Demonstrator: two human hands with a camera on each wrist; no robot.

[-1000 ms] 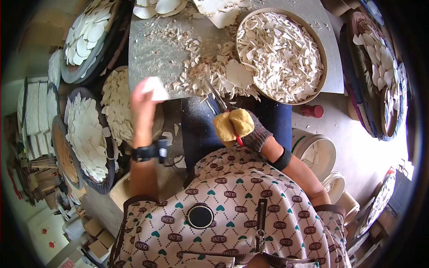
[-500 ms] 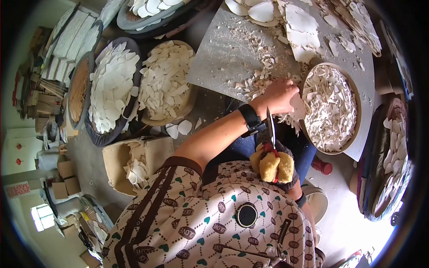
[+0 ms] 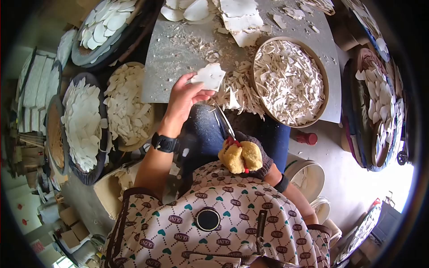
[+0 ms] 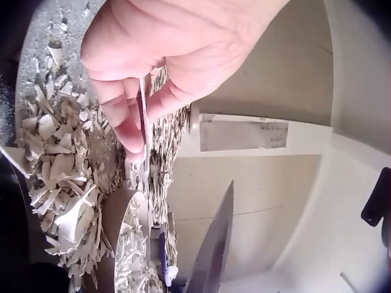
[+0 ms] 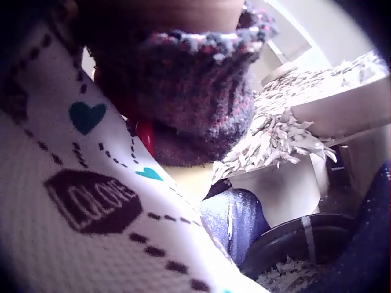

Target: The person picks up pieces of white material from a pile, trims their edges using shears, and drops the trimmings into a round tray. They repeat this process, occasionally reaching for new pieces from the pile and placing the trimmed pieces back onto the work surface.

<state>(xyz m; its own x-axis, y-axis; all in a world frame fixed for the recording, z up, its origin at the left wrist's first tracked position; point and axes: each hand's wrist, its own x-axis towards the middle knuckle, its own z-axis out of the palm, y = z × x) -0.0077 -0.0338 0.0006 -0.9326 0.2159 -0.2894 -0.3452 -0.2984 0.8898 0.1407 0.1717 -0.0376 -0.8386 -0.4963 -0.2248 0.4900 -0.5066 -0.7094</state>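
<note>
In the head view my bare left hand (image 3: 185, 96) pinches a thin white slice (image 3: 209, 77) with an uneven edge, just above the table's near edge. The left wrist view shows this slice (image 4: 145, 113) edge-on between thumb and fingers. My right hand (image 3: 263, 163), in a dark knitted glove, grips scissors (image 3: 227, 123) low over the lap. Yellow fuzzy padding (image 3: 241, 157) covers the red handles, and the blades point up toward the slice. One scissor blade (image 4: 214, 244) rises below the left hand. The glove (image 5: 183, 104) hides the right fingers in the right wrist view.
A round tray (image 3: 325, 80) full of white chips stands on the metal table (image 3: 156, 67). Loose chips (image 3: 237, 96) lie beside it along the near edge. Larger slices (image 3: 241, 20) sit farther back. Baskets of slices (image 3: 85, 127) stand left and right; a bucket (image 3: 308, 178) is by the right leg.
My left hand went right across the scissors toward the tray, then came back left and now holds the slice up. The head view swung and returned. My right hand keeps its grip on the scissors.
</note>
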